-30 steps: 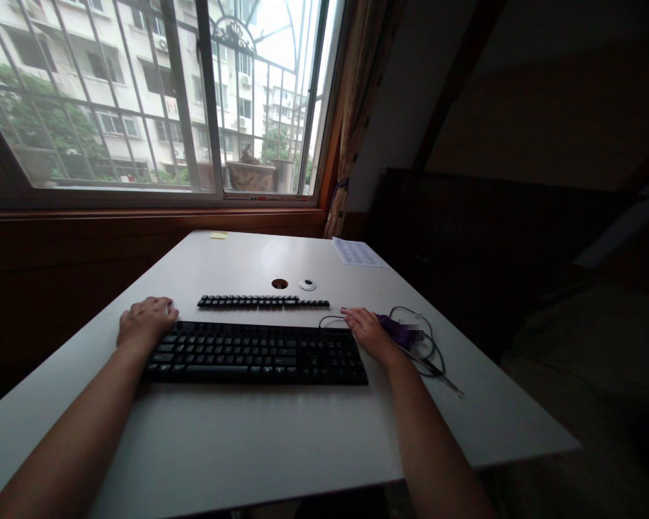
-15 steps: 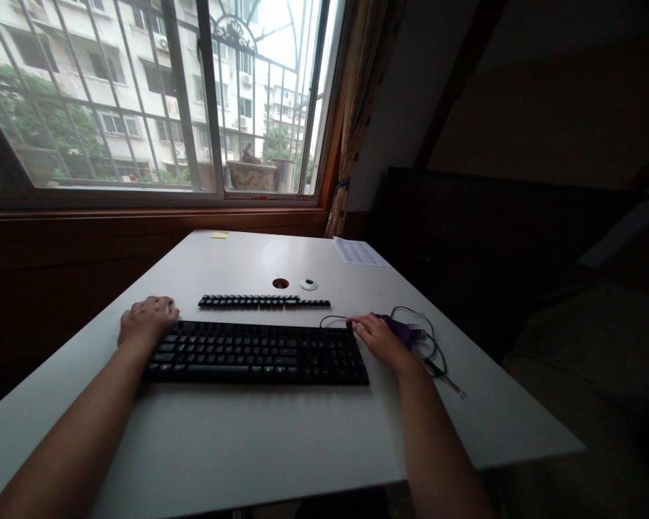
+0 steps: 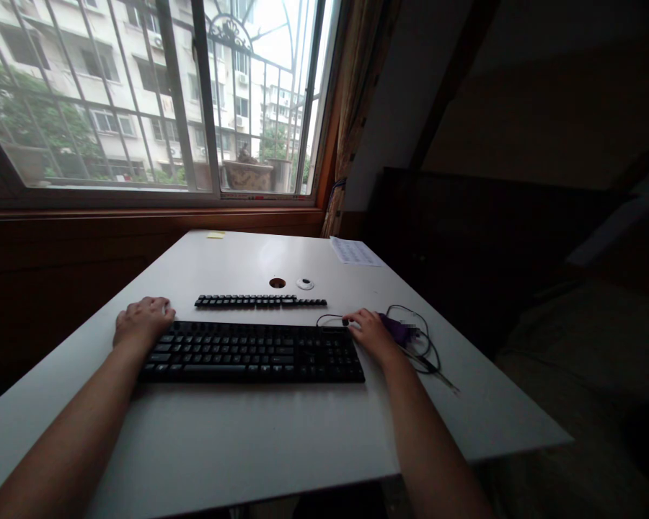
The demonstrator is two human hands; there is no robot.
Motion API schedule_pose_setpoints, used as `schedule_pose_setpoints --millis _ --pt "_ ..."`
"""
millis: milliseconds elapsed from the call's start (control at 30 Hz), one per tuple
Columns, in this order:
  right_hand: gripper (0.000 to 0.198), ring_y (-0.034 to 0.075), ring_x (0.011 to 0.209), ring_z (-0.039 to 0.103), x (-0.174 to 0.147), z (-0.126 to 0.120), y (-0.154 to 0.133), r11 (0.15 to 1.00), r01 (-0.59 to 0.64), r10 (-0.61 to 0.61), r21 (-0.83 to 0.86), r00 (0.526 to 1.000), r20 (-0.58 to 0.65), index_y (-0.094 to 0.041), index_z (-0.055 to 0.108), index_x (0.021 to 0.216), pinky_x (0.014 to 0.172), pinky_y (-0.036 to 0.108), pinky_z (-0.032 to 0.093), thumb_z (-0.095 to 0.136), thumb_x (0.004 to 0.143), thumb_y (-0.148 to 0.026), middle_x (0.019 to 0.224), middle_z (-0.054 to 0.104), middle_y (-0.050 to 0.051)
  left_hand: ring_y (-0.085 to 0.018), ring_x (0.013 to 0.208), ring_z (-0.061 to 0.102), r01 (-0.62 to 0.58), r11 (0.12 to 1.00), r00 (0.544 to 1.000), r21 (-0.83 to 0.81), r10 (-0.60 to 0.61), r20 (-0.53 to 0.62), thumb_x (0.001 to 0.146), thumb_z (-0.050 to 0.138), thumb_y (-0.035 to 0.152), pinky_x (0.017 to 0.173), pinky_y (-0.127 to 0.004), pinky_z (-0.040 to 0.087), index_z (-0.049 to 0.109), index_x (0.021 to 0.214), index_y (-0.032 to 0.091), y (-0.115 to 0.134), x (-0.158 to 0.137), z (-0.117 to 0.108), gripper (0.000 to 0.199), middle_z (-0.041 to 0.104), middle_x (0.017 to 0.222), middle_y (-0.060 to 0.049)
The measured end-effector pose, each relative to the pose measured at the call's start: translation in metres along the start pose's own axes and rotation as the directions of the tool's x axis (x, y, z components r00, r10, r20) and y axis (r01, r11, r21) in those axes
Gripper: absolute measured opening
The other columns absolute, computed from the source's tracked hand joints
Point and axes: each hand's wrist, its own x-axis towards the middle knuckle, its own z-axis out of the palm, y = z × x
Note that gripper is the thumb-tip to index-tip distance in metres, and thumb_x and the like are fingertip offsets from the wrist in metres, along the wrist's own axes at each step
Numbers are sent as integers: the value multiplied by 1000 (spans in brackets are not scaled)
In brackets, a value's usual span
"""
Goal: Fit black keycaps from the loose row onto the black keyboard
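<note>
A black keyboard [image 3: 221, 353] lies across the white desk in front of me. My left hand [image 3: 142, 323] is at its back left corner, fingers curled and closed against the edge; the exact contact is hidden. At the back right corner, my right hand [image 3: 368, 331] has its thumb and fingers bent round the edge, with a bit of black showing between them. Behind the keyboard, apart from it, sits a long row of loose black keycaps [image 3: 259, 301]. A thin black cable [image 3: 327, 317] loops out near my right fingers.
Right of my right hand lie a purple cloth-like item [image 3: 397, 329], a coiled black cable [image 3: 435, 346] and a thin stick-like tool [image 3: 446, 382]. Farther back are a round desk hole [image 3: 277, 283], its white cover [image 3: 305, 284], a printed sheet [image 3: 355, 252] and a yellow note [image 3: 215, 235].
The view has shifted slightly to the right. My right fingers look more bent at the keyboard's corner. The keyboard, the keycap row and my left hand keep their places relative to each other.
</note>
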Motion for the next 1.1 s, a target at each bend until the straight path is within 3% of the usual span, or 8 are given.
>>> schedule_pose_setpoints --millis 167,367,500,633,900,1100 --pt "22 27 110 65 4 -3 -1 1000 -15 16 14 1000 -14 -21 81 109 106 41 46 66 93 -17 109 72 10 -46 128 58 -12 1000 1000 -8 12 -2 97 34 48 103 -55 45 67 137 17 -1 0 1 60 60 147 -24" --pt "19 25 93 68 -5 -24 -8 959 -42 73 281 992 -101 -22 81 104 88 38 54 67 94 -30 102 71 8 -46 128 57 -13 1000 1000 -6 13 9 98 32 49 104 -55 45 66 137 15 -3 2 3 62 59 148 -24" --pt "23 24 88 66 -13 -38 -22 912 -17 -4 410 999 49 -22 82 101 82 36 53 69 92 -38 99 72 7 -46 126 58 -16 1000 1000 -10 16 4 98 32 49 103 -56 45 66 137 15 -3 1 2 62 60 147 -24" --pt "21 24 91 67 -17 -42 -30 882 -42 -62 470 977 205 -22 83 95 85 36 53 71 89 -38 96 72 6 -46 125 58 -22 1000 1000 8 22 11 99 30 48 102 -55 46 66 135 15 -2 1 1 61 60 145 -24" --pt "23 23 92 64 -17 -43 -27 842 -93 -46 532 969 243 -21 83 95 86 36 49 75 86 -40 96 70 6 -46 126 58 -13 1000 1000 0 13 7 98 32 48 102 -56 46 66 137 15 -2 1 1 61 60 146 -24" --pt "21 23 87 64 -19 -43 -28 839 -130 -29 529 959 282 -21 83 92 77 34 48 76 83 -39 93 69 5 -45 127 58 -2 1000 1000 13 2 12 99 31 47 104 -54 46 65 138 17 -2 2 1 60 60 146 -22"
